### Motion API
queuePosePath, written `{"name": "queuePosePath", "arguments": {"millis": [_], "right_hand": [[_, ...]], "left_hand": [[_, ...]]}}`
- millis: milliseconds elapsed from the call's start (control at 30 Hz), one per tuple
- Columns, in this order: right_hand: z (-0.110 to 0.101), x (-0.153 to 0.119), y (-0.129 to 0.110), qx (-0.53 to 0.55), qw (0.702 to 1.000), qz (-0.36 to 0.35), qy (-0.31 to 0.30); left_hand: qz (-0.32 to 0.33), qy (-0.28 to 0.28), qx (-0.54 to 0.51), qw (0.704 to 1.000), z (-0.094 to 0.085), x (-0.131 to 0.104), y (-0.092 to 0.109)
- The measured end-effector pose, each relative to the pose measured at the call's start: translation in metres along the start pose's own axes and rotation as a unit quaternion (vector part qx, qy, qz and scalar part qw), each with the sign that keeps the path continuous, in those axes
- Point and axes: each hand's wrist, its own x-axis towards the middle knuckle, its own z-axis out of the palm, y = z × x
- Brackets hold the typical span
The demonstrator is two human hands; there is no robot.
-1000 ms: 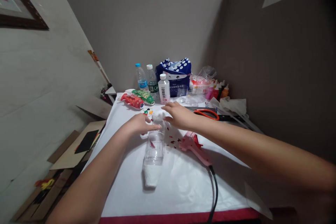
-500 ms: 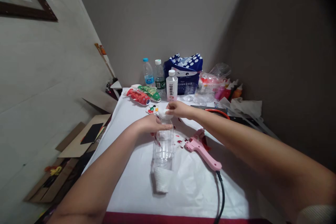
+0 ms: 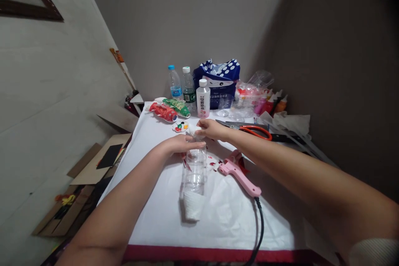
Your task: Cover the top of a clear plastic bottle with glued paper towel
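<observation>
A clear plastic bottle [image 3: 195, 168] lies lengthwise on the white-covered table, its near end wrapped in white textured paper [image 3: 192, 206]. White paper [image 3: 193, 129] also covers its far end. My left hand [image 3: 183, 144] is closed round the bottle just below that far paper, thumb across the top. The fingers of my right hand [image 3: 206, 128] pinch the far paper from the right side. To the right of the bottle lies a pink glue gun [image 3: 240, 176] with a black cord. Small dark red scraps [image 3: 213, 164] are scattered between the two.
Red [image 3: 162, 112] and green [image 3: 177, 107] fish-shaped crafts lie at the back left, near a paint palette [image 3: 181, 126]. Behind stand several bottles and a blue bag [image 3: 222, 87]. Orange-handled scissors [image 3: 257, 131] lie right, beside paint tubes [image 3: 280, 106]. Cardboard boxes [image 3: 90, 166] are left of the table.
The whole view has shifted slightly, and more of the scissors shows behind my right forearm. Both hands stay at the far end of the bottle, with almost the same hold.
</observation>
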Motion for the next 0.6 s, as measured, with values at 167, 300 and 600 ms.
{"name": "queuePosePath", "arguments": {"millis": [167,300,600], "right_hand": [[0.002,0.000,-0.001,0.024,0.999,0.024,-0.004],[0.007,0.004,0.004,0.051,0.997,0.053,-0.011],[0.011,0.007,0.009,0.113,0.991,0.065,-0.027]], "left_hand": [[-0.009,-0.002,-0.012,1.000,0.002,0.008,-0.005],[-0.014,0.004,-0.024,1.000,0.003,0.009,-0.005],[-0.008,0.011,-0.016,1.000,0.000,0.003,0.000]]}}
